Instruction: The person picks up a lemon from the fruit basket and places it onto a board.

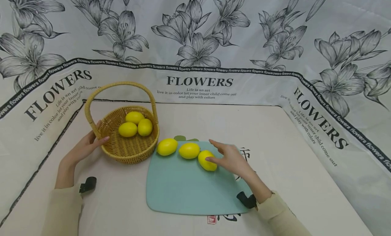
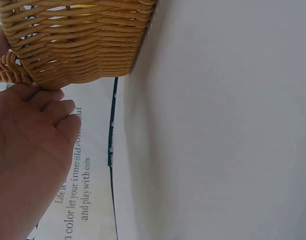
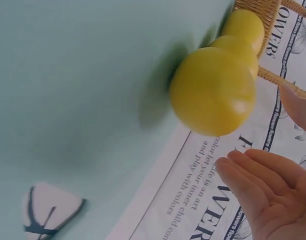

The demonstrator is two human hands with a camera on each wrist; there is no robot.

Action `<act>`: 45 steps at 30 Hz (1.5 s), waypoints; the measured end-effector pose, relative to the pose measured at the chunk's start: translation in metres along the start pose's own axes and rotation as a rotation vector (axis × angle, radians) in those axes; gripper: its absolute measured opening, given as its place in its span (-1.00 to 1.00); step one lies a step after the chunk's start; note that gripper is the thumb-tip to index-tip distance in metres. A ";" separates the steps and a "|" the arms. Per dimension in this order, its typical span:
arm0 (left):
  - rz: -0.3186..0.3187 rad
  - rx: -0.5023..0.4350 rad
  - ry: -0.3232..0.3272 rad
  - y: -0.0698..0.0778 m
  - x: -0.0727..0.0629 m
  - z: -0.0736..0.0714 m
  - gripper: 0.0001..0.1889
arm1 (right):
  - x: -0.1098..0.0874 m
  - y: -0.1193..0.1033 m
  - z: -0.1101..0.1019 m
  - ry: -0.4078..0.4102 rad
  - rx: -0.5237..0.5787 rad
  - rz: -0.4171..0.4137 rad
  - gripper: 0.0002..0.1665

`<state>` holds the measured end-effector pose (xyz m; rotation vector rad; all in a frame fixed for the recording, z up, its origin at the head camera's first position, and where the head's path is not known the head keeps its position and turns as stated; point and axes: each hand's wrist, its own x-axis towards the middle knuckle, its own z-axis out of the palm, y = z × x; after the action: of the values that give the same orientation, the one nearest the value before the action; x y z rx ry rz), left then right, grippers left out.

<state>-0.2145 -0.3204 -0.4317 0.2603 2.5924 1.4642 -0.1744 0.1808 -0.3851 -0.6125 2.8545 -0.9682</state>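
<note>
My left hand (image 1: 80, 148) grips the left side of a wicker basket (image 1: 130, 151), its thumb over the rim by the handle's base and its fingers against the outside. Three yellow lemons (image 1: 127, 129) lie in the basket. On a light teal cutting board (image 1: 189, 192), three more lemons stand in a row near the far edge: a left one (image 1: 167, 147), a middle one (image 1: 189, 150) and a right one (image 1: 206, 163). Around the right lemon, my right hand (image 1: 233, 158) holds its thumb and fingers apart. The right wrist view shows a gap between that lemon (image 3: 213, 92) and the fingers.
A green leaf-like shape (image 1: 180, 138) shows behind the board's far edge. The light tablecloth (image 1: 305, 181) carries dark brush characters, partly under the board. Floral printed cloth (image 1: 198, 42) rises behind and at both sides. The basket's tall handle (image 1: 122, 83) arches over its opening.
</note>
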 end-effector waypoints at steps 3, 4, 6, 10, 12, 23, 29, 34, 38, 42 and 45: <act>0.006 -0.004 0.000 0.001 0.000 0.000 -0.14 | 0.003 -0.005 -0.001 0.006 0.013 -0.028 -0.18; 0.008 -0.004 0.000 0.001 -0.001 0.000 -0.13 | 0.004 -0.008 -0.001 0.006 0.018 -0.034 -0.18; 0.005 -0.004 0.001 0.002 -0.001 0.001 -0.13 | 0.006 -0.011 -0.001 0.005 0.031 -0.041 -0.18; 0.005 -0.004 0.003 0.003 -0.001 0.001 -0.13 | 0.011 -0.017 0.000 0.004 0.059 -0.051 -0.19; 0.009 -0.006 0.003 0.003 -0.001 0.001 -0.13 | 0.014 -0.019 0.002 0.006 0.077 -0.057 -0.19; 0.013 -0.004 -0.001 0.003 -0.004 0.001 -0.13 | 0.027 -0.028 0.009 0.030 0.152 -0.123 -0.21; 0.016 -0.004 -0.001 0.003 -0.004 0.000 -0.13 | 0.035 -0.035 0.016 0.035 0.186 -0.145 -0.23; 0.017 -0.007 -0.004 0.002 -0.004 0.000 -0.13 | 0.042 -0.044 0.021 0.032 0.206 -0.132 -0.26; 0.021 -0.009 -0.001 0.001 -0.004 0.001 -0.13 | 0.048 -0.052 0.025 0.032 0.231 -0.130 -0.30; 0.026 -0.012 0.001 0.001 -0.004 0.001 -0.13 | 0.054 -0.059 0.030 0.035 0.242 -0.154 -0.31; 0.030 -0.015 0.002 0.001 -0.004 0.000 -0.13 | 0.058 -0.063 0.034 0.037 0.243 -0.186 -0.31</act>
<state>-0.2108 -0.3201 -0.4306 0.2973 2.5890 1.4932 -0.1995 0.0936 -0.3710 -0.8516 2.6867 -1.3412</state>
